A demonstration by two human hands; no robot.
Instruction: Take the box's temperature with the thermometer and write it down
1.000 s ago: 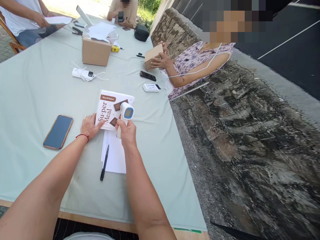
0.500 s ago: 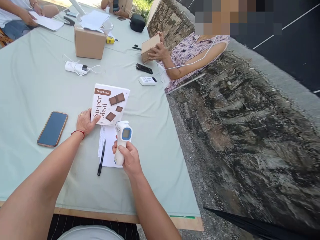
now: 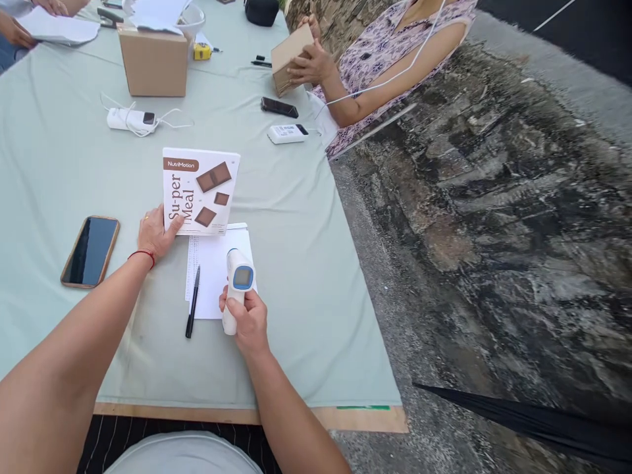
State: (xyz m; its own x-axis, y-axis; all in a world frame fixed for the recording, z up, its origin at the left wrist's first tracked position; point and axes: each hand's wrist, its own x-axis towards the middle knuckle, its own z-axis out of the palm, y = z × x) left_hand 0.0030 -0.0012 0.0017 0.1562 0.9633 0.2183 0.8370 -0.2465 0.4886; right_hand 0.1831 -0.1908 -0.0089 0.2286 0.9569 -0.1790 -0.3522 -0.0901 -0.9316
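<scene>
My left hand [image 3: 158,232] grips the lower left corner of a white "NutriMotion Su-per Meal" box [image 3: 217,197], thumb across its front, and the box stands tilted with its printed face toward me. In my right hand [image 3: 251,322] is a white infrared thermometer [image 3: 235,299] with a blue-rimmed grey screen facing me; fingers wrap its handle. The thermometer is apart from the box, in front of its lower right side. Beneath both lie white paper sheets [image 3: 213,276] with a black pen [image 3: 193,303] along their left side. A smartphone [image 3: 91,252] in a brown-edged case rests left of my hand.
A cardboard box [image 3: 153,62] with papers on top, a white device with a coiled cable [image 3: 129,120] and a yellow tape measure [image 3: 202,51] stand farther back. At right, a person's hands hold a small carton [image 3: 286,62] near a black phone [image 3: 279,106] and white device [image 3: 287,134].
My view has tipped down and shifted. The thermometer has moved lower, away from the box, so more paper shows between them. Both hands keep their hold.
</scene>
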